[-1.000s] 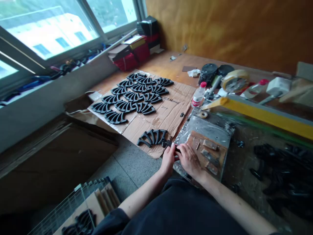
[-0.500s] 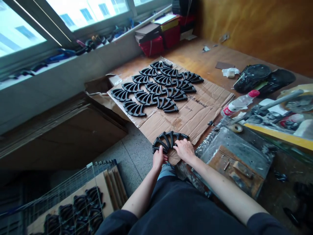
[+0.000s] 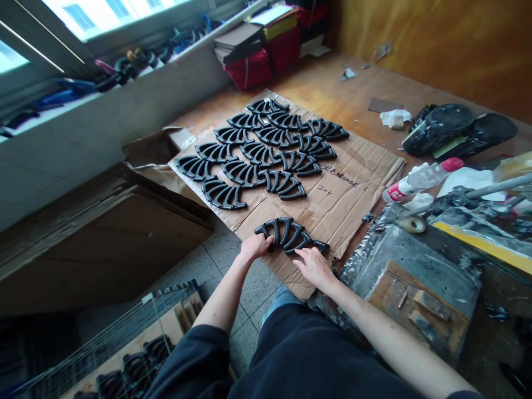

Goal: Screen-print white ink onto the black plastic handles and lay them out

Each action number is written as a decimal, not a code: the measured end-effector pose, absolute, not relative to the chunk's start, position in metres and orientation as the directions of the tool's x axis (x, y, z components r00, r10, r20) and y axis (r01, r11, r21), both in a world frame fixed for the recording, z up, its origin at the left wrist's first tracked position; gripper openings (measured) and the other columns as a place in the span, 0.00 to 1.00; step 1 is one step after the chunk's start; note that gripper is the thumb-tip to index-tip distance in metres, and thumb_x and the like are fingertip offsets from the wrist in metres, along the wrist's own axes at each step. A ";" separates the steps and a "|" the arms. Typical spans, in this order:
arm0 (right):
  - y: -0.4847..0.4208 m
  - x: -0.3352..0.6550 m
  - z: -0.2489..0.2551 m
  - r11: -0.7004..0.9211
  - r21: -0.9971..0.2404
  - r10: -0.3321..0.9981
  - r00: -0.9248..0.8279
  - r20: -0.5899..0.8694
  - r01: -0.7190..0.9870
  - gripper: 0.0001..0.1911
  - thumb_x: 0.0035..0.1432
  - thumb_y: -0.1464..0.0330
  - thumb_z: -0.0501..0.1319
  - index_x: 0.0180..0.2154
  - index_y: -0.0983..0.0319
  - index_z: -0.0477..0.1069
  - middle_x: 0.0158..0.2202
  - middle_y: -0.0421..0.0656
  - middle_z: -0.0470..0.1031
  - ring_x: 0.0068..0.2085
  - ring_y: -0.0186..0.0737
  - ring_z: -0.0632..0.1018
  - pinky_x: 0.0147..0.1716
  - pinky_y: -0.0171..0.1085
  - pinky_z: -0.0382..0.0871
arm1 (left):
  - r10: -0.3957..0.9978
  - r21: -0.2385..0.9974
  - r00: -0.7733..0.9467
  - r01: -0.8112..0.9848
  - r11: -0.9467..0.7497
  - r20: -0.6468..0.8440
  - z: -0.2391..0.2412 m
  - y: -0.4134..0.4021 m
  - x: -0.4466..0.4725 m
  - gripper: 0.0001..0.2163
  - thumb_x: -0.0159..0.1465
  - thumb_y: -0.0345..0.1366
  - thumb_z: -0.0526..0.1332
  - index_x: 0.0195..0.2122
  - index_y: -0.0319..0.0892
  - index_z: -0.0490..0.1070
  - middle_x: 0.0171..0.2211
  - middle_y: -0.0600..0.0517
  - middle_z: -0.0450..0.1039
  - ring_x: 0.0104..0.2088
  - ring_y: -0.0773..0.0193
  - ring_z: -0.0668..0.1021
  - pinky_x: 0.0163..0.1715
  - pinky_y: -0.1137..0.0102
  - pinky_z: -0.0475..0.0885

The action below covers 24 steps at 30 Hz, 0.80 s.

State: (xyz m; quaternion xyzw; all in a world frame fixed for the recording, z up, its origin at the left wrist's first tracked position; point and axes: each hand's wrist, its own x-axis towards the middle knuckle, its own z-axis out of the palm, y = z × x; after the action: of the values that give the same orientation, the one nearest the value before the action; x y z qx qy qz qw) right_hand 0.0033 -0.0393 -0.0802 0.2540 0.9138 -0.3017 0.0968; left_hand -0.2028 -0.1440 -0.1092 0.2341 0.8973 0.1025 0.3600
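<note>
A black fan-shaped ribbed part (image 3: 288, 234) lies on the near end of a flattened cardboard sheet (image 3: 344, 183). My left hand (image 3: 254, 246) is closed on its left tip. My right hand (image 3: 315, 267) rests with fingers spread on its right end. Farther back on the same cardboard, several identical black fan-shaped parts (image 3: 266, 149) are laid out in rows.
A dirty metal plate with a wooden jig (image 3: 419, 288) sits at my right. A plastic bottle with a red cap (image 3: 419, 178), a tape roll (image 3: 412, 224) and black lids (image 3: 449, 124) lie beyond it. A wire crate (image 3: 124, 354) holding more black parts stands at lower left.
The black part has turned and shifted on the cardboard. My left hand moved up to its left tip and my right hand moved to its right end. The view tilted slightly.
</note>
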 end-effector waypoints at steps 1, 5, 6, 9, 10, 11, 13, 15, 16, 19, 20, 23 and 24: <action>-0.039 0.004 -0.080 0.679 -0.513 0.409 -0.850 -0.331 0.526 0.19 0.62 0.64 0.58 0.53 0.63 0.73 0.49 0.47 0.77 0.50 0.46 0.74 0.51 0.41 0.65 | 0.500 0.331 -0.630 0.375 0.866 -0.595 -0.107 -0.144 -0.203 0.23 0.60 0.57 0.56 0.30 0.39 0.72 0.38 0.34 0.78 0.46 0.43 0.78 0.46 0.56 0.67; -0.035 0.008 -0.081 0.656 -0.546 0.416 -0.854 -0.313 0.520 0.18 0.62 0.67 0.59 0.52 0.63 0.73 0.50 0.47 0.76 0.51 0.45 0.73 0.53 0.41 0.65 | 0.510 0.225 -0.704 0.463 0.857 -0.494 -0.098 -0.153 -0.180 0.25 0.65 0.55 0.47 0.40 0.38 0.72 0.40 0.34 0.77 0.45 0.45 0.78 0.46 0.56 0.67; -0.033 0.010 -0.081 0.657 -0.552 0.416 -0.858 -0.302 0.513 0.18 0.62 0.67 0.59 0.52 0.63 0.74 0.50 0.47 0.77 0.51 0.45 0.73 0.53 0.41 0.66 | 0.529 0.221 -0.738 0.482 0.848 -0.420 -0.096 -0.155 -0.170 0.25 0.67 0.54 0.45 0.42 0.39 0.72 0.39 0.36 0.77 0.44 0.47 0.78 0.45 0.58 0.68; -0.029 0.014 -0.078 0.691 -0.531 0.415 -0.871 -0.263 0.490 0.15 0.63 0.67 0.58 0.50 0.61 0.74 0.47 0.46 0.78 0.49 0.44 0.74 0.51 0.41 0.67 | 0.665 0.326 -0.732 0.598 0.732 -0.149 -0.094 -0.160 -0.138 0.22 0.68 0.50 0.45 0.50 0.42 0.70 0.48 0.39 0.74 0.49 0.51 0.75 0.49 0.61 0.67; -0.027 0.016 -0.076 0.713 -0.507 0.414 -0.874 -0.255 0.485 0.14 0.63 0.67 0.57 0.49 0.60 0.75 0.45 0.45 0.79 0.47 0.44 0.75 0.49 0.41 0.68 | 0.717 0.367 -0.692 0.647 0.668 -0.083 -0.096 -0.160 -0.127 0.22 0.68 0.50 0.48 0.52 0.43 0.70 0.53 0.40 0.71 0.53 0.51 0.73 0.52 0.60 0.65; -0.026 0.017 -0.074 0.738 -0.473 0.411 -0.876 -0.252 0.482 0.14 0.64 0.67 0.56 0.48 0.59 0.75 0.44 0.45 0.79 0.45 0.44 0.75 0.48 0.40 0.68 | 0.757 0.395 -0.652 0.686 0.612 -0.042 -0.099 -0.159 -0.118 0.22 0.67 0.50 0.50 0.55 0.44 0.69 0.57 0.41 0.68 0.56 0.49 0.70 0.55 0.58 0.63; -0.023 0.021 -0.072 0.788 -0.388 0.400 -0.877 -0.266 0.478 0.13 0.65 0.67 0.54 0.44 0.57 0.76 0.40 0.45 0.79 0.42 0.44 0.76 0.43 0.40 0.68 | 0.787 0.418 -0.616 0.709 0.568 -0.026 -0.107 -0.154 -0.102 0.24 0.64 0.50 0.55 0.58 0.45 0.67 0.62 0.42 0.63 0.61 0.44 0.65 0.60 0.52 0.57; -0.021 0.025 -0.072 0.829 -0.300 0.388 -0.872 -0.297 0.471 0.13 0.66 0.66 0.53 0.42 0.57 0.76 0.38 0.45 0.79 0.39 0.44 0.76 0.40 0.40 0.68 | 0.776 0.425 -0.628 0.691 0.586 -0.049 -0.116 -0.148 -0.093 0.26 0.63 0.50 0.57 0.59 0.45 0.67 0.63 0.42 0.61 0.63 0.40 0.61 0.61 0.46 0.52; -0.021 0.027 -0.073 0.844 -0.263 0.384 -0.869 -0.313 0.468 0.13 0.66 0.66 0.53 0.41 0.57 0.76 0.38 0.45 0.79 0.38 0.44 0.76 0.38 0.40 0.67 | 0.767 0.426 -0.639 0.679 0.598 -0.059 -0.119 -0.145 -0.091 0.26 0.62 0.50 0.58 0.59 0.45 0.67 0.63 0.42 0.61 0.64 0.39 0.60 0.62 0.44 0.50; -0.021 0.032 -0.080 0.861 -0.212 0.381 -0.862 -0.334 0.462 0.12 0.65 0.66 0.53 0.39 0.58 0.76 0.38 0.45 0.78 0.38 0.44 0.75 0.37 0.40 0.66 | 0.767 0.431 -0.638 0.675 0.598 -0.066 -0.125 -0.138 -0.098 0.26 0.61 0.50 0.60 0.58 0.44 0.68 0.62 0.41 0.63 0.64 0.38 0.59 0.62 0.42 0.49; -0.021 0.033 -0.082 0.859 -0.219 0.381 -0.864 -0.330 0.463 0.12 0.65 0.66 0.53 0.39 0.58 0.76 0.38 0.45 0.78 0.38 0.44 0.75 0.37 0.40 0.66 | 0.784 0.434 -0.618 0.691 0.579 -0.061 -0.125 -0.138 -0.104 0.26 0.60 0.49 0.60 0.57 0.44 0.69 0.61 0.41 0.64 0.64 0.38 0.59 0.62 0.43 0.50; -0.021 0.037 -0.088 0.840 -0.281 0.383 -0.874 -0.301 0.465 0.12 0.65 0.67 0.53 0.38 0.58 0.76 0.39 0.45 0.77 0.40 0.44 0.75 0.39 0.39 0.67 | 0.885 0.440 -0.462 0.784 0.439 -0.059 -0.124 -0.138 -0.137 0.25 0.58 0.49 0.64 0.55 0.46 0.71 0.60 0.43 0.65 0.64 0.41 0.60 0.63 0.46 0.52; -0.021 0.037 -0.090 0.832 -0.303 0.382 -0.877 -0.293 0.464 0.12 0.65 0.67 0.53 0.38 0.58 0.76 0.39 0.45 0.77 0.40 0.44 0.75 0.40 0.39 0.67 | 0.921 0.439 -0.385 0.818 0.373 -0.066 -0.123 -0.138 -0.153 0.25 0.56 0.49 0.65 0.55 0.46 0.71 0.60 0.43 0.66 0.64 0.42 0.61 0.63 0.46 0.52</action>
State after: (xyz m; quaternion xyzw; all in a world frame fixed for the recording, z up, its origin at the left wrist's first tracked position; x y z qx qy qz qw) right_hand 0.0373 -0.0209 -0.0900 0.2223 0.9508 -0.1855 0.1106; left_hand -0.1526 -0.1382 -0.1228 0.5335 0.8146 0.1700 0.1516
